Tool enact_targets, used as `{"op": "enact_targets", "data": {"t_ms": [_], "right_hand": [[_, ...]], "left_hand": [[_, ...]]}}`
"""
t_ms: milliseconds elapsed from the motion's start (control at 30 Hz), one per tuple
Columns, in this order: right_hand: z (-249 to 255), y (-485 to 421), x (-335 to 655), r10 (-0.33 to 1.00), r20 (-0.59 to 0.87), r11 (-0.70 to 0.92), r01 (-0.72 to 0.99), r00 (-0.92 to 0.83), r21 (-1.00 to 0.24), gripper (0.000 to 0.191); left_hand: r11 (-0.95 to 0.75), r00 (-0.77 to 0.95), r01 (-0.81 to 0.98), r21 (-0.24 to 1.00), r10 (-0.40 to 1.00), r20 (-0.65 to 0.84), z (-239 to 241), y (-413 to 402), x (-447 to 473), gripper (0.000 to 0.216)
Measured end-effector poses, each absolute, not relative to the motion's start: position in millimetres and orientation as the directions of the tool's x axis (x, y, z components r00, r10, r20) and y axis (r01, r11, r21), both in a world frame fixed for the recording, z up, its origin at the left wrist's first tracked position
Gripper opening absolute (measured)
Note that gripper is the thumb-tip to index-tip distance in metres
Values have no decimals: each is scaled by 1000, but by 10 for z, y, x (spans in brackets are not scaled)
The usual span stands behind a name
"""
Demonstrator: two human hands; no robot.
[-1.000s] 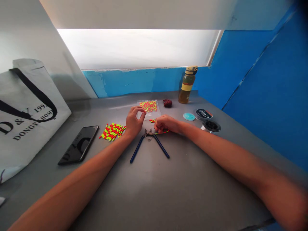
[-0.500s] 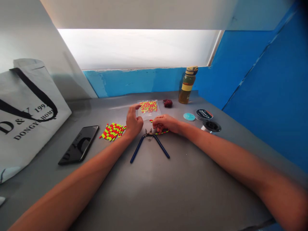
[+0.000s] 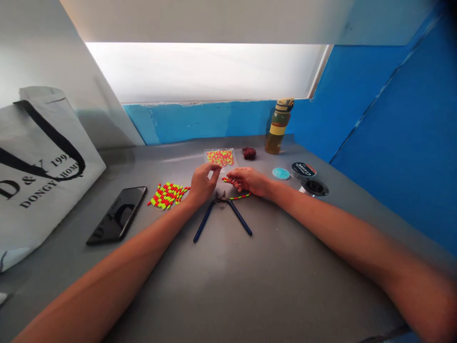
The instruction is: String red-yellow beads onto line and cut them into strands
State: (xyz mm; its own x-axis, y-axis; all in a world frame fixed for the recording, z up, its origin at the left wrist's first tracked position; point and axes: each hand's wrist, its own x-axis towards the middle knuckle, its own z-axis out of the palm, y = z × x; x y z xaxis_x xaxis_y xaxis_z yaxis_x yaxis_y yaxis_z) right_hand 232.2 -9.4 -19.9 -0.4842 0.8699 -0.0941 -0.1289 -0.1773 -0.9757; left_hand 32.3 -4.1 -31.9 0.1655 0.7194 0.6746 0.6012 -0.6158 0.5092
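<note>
Lightly, the right hand (image 3: 248, 182) pinches a floppy neon bead strand (image 3: 240, 196) near its end; the left hand (image 3: 203, 186) closes its fingers narrowly beside the bead bag (image 3: 220, 157), whether on anything I cannot tell.

Around the one pair of blue-handled cutters (image 3: 222, 202) — one left hand (image 3: 203, 186), one right hand (image 3: 248, 182), one phone (image 3: 117, 215), one bottle (image 3: 278, 126), one tote bag (image 3: 43, 157), one bead packet (image 3: 220, 158), two spools (image 3: 314, 187).
</note>
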Motion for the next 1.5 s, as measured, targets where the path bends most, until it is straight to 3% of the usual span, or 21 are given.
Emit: {"op": "enact_targets", "data": {"t_ms": [133, 233, 367, 500, 600, 733, 900, 1000, 1200, 1500], "right_hand": [[-155, -105, 2356, 864, -103, -129, -19, -493, -991, 23], [-92, -117, 2390, 859, -91, 49, 257, -504, -965, 27], [-45, -159, 2348, 884, 12, 321, 589, -467, -742, 20], [-87, -186, 2283, 896, 14, 369, 724, -445, -583, 1], [-117, -186, 2297, 880, -48, 349, 712, -473, -609, 11], [-122, -151, 2380, 871, -164, 198, 637, -463, -745, 22], [-86, -82, 2470, 859, -289, -55, 485, -423, -873, 31], [-49, -69, 2491, 832, -329, -148, 394, -446, -907, 35], [-35, -71, 2494, 821, -312, -179, 305, -478, -936, 31], [-102, -49, 2503, 831, -275, -122, 324, -484, -938, 25]], "left_hand": [[-495, -63, 563, 662, 773, 632, -310, 13, 267, 17], [-477, -111, 550, 685, 772, 626, -315, 38, 252, 15], [-489, -105, 548, 678, 764, 636, -321, 53, 258, 14], [-460, -121, 547, 699, 783, 610, -336, 65, 250, 12], [-471, -103, 552, 688, 780, 617, -350, 66, 232, 29], [-591, 43, 547, 592, 727, 686, -320, 16, 238, 46], [-679, 202, 517, 520, 688, 697, -262, -79, 307, 31], [-736, 327, 540, 408, 630, 704, -286, -97, 335, 18], [-801, 499, 558, 217, 533, 684, -382, -58, 325, 13], [-810, 504, 533, 245, 537, 677, -401, -24, 324, 7]]}}
